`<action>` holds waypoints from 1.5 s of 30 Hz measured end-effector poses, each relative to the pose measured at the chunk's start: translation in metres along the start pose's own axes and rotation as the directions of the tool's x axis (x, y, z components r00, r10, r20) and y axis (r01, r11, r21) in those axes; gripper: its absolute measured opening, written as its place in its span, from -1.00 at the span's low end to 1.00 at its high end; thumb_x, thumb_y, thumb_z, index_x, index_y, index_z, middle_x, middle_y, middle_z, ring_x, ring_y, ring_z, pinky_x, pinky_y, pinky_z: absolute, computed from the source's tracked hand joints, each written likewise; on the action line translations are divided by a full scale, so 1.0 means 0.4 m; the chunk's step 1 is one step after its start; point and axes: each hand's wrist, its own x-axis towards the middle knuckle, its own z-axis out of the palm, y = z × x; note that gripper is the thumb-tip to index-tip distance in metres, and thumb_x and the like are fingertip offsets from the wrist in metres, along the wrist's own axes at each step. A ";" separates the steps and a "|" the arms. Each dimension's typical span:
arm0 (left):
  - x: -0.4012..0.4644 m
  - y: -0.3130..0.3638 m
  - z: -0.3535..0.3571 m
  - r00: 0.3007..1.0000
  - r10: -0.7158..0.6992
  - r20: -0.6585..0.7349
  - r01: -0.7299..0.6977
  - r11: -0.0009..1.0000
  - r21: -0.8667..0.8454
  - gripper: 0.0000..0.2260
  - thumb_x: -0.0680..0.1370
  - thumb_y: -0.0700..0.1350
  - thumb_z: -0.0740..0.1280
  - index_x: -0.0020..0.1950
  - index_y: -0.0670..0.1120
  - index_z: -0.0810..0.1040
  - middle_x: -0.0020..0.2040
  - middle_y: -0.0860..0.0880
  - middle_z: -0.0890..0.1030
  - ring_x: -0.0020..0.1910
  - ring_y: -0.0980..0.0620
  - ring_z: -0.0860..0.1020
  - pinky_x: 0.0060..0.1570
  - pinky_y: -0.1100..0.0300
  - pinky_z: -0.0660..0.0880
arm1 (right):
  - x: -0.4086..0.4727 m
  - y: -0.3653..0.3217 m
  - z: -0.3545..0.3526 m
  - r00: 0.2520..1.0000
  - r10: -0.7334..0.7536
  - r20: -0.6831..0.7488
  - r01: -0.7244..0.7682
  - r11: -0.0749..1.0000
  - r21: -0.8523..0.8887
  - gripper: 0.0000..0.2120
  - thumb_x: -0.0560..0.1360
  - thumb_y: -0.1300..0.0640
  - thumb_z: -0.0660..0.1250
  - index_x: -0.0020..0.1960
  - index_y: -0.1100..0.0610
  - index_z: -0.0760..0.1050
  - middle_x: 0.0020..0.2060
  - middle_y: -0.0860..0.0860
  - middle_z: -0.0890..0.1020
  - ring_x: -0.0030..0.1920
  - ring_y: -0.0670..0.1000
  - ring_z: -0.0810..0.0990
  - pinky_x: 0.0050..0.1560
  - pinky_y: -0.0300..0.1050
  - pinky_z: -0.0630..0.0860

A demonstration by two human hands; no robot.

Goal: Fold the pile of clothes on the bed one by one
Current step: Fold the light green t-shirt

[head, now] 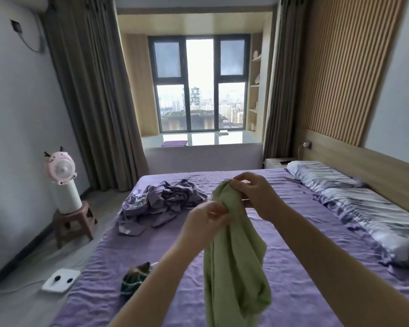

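Both hands, left hand (208,217) & right hand (253,197), each grip pinching the green garment (234,267) up top, looks like sorting out item 1 above the bed (293,279); next prob needs finding shoulders, spreading flat

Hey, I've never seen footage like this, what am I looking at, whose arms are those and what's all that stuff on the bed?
There is no machine here. The single picture comes from a camera worn on a person's head, looking forward and down, so the arms are the wearer's own. Both hands are raised over a bed with a purple sheet. The left hand and the right hand each pinch the top of a light green garment, which hangs down bunched and unfolded. Farther back on the bed lies a crumpled pile of purple clothes. A dark patterned item sits near the left edge, and pillows lie along the right.
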 end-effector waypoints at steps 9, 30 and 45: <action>0.091 0.088 0.264 0.994 -0.054 -0.098 0.060 0.996 0.060 -0.83 0.39 -0.17 0.44 -0.29 0.03 0.49 -0.34 0.04 0.55 -0.36 0.09 0.44 -0.22 0.07 0.46 | 0.053 0.004 -0.247 0.996 0.049 -0.071 -0.041 0.993 0.108 -0.93 0.50 0.26 0.35 -0.16 0.22 0.51 -0.30 0.12 0.61 -0.35 0.02 0.65 -0.41 -0.15 0.55; 0.235 0.213 0.502 0.916 -0.393 0.085 0.376 0.763 -0.525 -0.84 0.54 -0.34 0.22 -0.12 -0.25 0.60 -0.22 -0.21 0.55 -0.27 -0.08 0.49 -0.30 0.14 0.44 | 0.119 0.073 -0.493 0.942 0.255 0.219 -0.201 0.949 -0.242 -0.60 0.50 -0.05 0.35 -0.04 0.33 0.60 -0.28 0.16 0.60 -0.26 0.08 0.61 -0.09 0.05 0.61; 0.291 0.165 0.410 0.975 -0.156 0.157 0.202 0.916 -0.347 -0.93 0.48 -0.20 0.43 -0.08 -0.19 0.62 -0.24 -0.04 0.56 -0.25 0.05 0.48 -0.19 0.22 0.42 | 0.149 -0.051 -0.561 0.943 0.019 0.332 0.054 0.976 -0.210 -0.83 0.46 0.23 0.39 0.03 0.27 0.62 -0.09 0.18 0.64 -0.11 0.00 0.56 0.00 -0.12 0.52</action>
